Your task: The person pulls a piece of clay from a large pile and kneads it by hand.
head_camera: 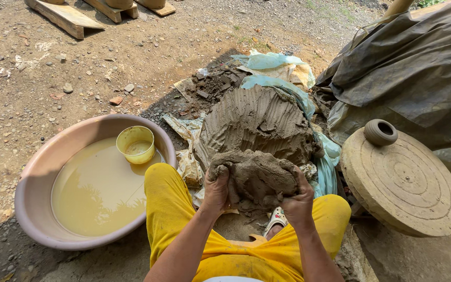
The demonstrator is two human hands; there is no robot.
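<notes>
A grey-brown lump of wet clay (259, 175) sits between my knees, in front of a large grooved clay mound (257, 120). My left hand (216, 190) grips the lump's left side, fingers dug into it. On the right side my right hand (298, 201) clutches the same lump. Both hands are smeared with clay. My legs in yellow trousers (170, 209) frame the lump.
A pink basin (37, 177) of muddy water lies at the left, a small yellow cup (135, 144) floating in it. A round clay wheel (403, 185) at the right bears a small pot (380, 131). Dark tarpaulin (418, 68) covers the right; wooden planks (66, 15) lie far left.
</notes>
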